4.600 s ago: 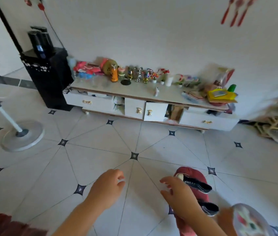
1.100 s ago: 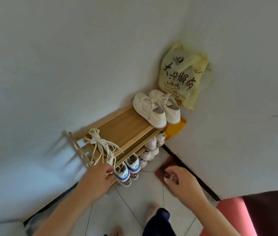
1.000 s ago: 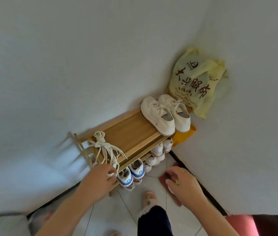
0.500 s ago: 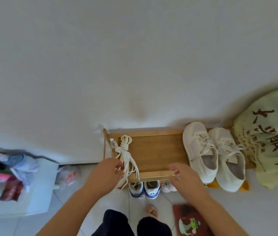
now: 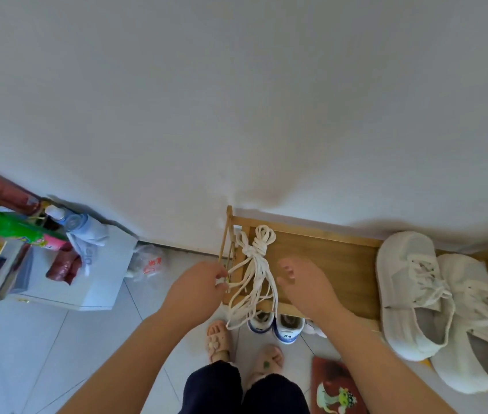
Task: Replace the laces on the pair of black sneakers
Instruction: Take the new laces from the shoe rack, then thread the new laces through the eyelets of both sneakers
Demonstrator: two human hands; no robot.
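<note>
White wall and pale floor tiles surround a low wooden shoe rack (image 5: pixel 329 264). At its left edge the left hand (image 5: pixel 195 291) pinches loose strands of the white laces (image 5: pixel 256 251). The right hand (image 5: pixel 308 289) hovers just beside them, fingers relaxed and holding nothing. The laces lie on the top shelf, knotted into a bundle, their ends trailing over the front edge. A pair of white sneakers (image 5: pixel 401 264) sits at the shelf's right end, and blue-and-white shoes (image 5: pixel 286 330) sit on a lower shelf.

A wooden shelf (image 5: pixel 326 264) against the wall carries knotted white laces (image 5: pixel 256 249) at its left end and 2 white sneakers (image 5: pixel 410 294) at its right.
</note>
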